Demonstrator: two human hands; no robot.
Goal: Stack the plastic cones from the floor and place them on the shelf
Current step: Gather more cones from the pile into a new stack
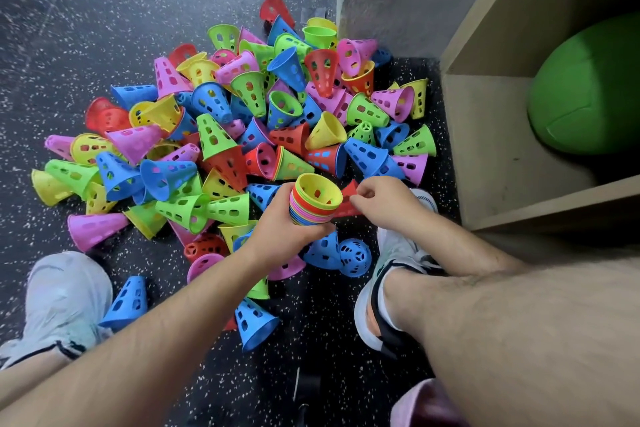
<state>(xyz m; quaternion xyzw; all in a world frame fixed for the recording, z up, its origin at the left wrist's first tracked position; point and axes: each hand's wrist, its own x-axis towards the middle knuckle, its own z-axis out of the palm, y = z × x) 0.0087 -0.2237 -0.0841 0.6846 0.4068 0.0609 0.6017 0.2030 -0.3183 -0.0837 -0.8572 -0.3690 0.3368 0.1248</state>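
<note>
From my remote seat I see the left hand (280, 218) come in from seven o'clock, forearm stretched out, its fingers curled round a nested stack of cones (313, 201) held mouth-up near the middle of the view; a yellow cone sits innermost and thin rims of red, pink, green and blue show in bands below it. The right hand (384, 201) reaches in from four o'clock with the wrist bent, fingertips and thumb pinching a red cone (348, 199) that lies just at three o'clock of the stack, close against it. The cones are thin, glossy plastic, tapered, with flared rims and rows of oblong holes through the walls. The loose pile (242, 114) spreads from nine round to one o'clock of the hands, lying on all sides on the floor (86, 10), a dark rubbery surface flecked with white. A few blue ones lie at six o'clock between my two pale mesh shoes (65, 298). At two o'clock stands the shelf (485, 149), plain beige board, and a smooth green ball (588, 87) rests in its open compartment
</note>
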